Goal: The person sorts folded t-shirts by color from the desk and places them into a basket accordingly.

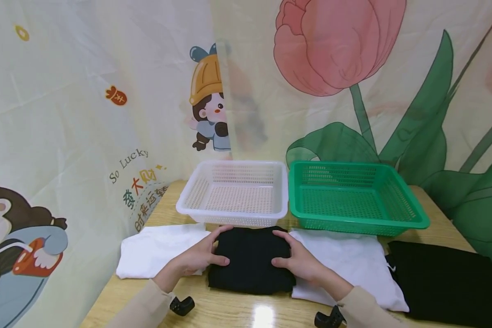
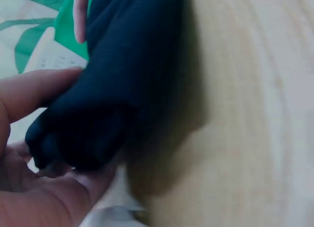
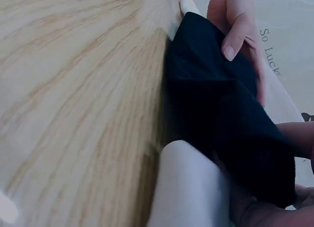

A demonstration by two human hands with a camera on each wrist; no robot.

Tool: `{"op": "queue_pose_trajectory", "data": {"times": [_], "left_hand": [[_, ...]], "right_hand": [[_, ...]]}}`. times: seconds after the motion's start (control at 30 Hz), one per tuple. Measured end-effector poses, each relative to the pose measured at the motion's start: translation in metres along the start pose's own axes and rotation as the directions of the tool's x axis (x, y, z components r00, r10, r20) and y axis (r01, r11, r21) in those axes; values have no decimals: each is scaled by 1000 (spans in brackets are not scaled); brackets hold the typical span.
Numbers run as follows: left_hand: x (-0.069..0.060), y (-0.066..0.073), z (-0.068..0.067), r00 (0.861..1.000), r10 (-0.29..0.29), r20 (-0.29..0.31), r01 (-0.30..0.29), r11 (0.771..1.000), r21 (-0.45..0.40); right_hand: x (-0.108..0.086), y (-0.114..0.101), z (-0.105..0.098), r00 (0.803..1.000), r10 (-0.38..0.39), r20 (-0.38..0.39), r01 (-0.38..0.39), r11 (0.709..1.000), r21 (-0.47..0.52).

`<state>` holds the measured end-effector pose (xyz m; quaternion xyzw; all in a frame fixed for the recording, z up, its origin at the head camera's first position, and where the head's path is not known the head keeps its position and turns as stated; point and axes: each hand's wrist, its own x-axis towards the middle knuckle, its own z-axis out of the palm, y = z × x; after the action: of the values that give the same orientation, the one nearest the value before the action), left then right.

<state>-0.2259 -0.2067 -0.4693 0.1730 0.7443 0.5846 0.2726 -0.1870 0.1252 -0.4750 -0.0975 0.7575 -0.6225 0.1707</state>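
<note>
A folded black garment (image 1: 252, 262) is held between both hands at the middle of the table, close above the wood. My left hand (image 1: 198, 255) grips its left edge, thumb on top; in the left wrist view, fingers reach beneath the rolled black end (image 2: 98, 109). The right hand (image 1: 305, 259) holds the opposite edge the same way. From the right wrist view, the black fabric (image 3: 211, 84) bulges between the two hands. Folded white cloth (image 1: 164, 248) lies by the left hand, and another white piece (image 1: 348, 264) lies under and beside the right hand.
Behind the garments stand a white perforated basket (image 1: 231, 216) and a green one (image 1: 365, 225), side by side. A second black garment (image 1: 447, 278) lies at the far right. Printed curtains (image 1: 147, 91) hang behind and left of the wooden table (image 1: 225, 314).
</note>
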Motion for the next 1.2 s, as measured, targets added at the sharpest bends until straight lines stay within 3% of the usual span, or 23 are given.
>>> {"op": "queue_pose_trajectory", "data": {"times": [0.13,0.23,0.4,0.7,0.93,1.1,1.2], "left_hand": [[1,-6,2,997,-10,-77,16,997,82],[1,-6,3,996,-5,-90,13,997,80],[-6,1,-3,997,-7,-78,12,998,58],[-30,38,-33,995,42,-91,-31,992,119],[-44,72,-52,995,95,-32,-92,992,92],[-41,96,-69,989,149,-7,-149,989,0],[-30,111,-81,985,170,-44,-171,984,-39]], "right_hand": [[2,6,0,1000,15,-14,-15,1000,14],[2,8,0,1000,19,-8,-19,999,39],[-3,4,2,997,-26,67,18,993,119],[-11,-35,6,992,-97,75,82,981,177],[-15,-74,7,982,-139,126,107,967,232],[-4,-102,3,978,-187,97,167,969,183],[11,-116,-2,976,-209,63,200,971,133]]}}
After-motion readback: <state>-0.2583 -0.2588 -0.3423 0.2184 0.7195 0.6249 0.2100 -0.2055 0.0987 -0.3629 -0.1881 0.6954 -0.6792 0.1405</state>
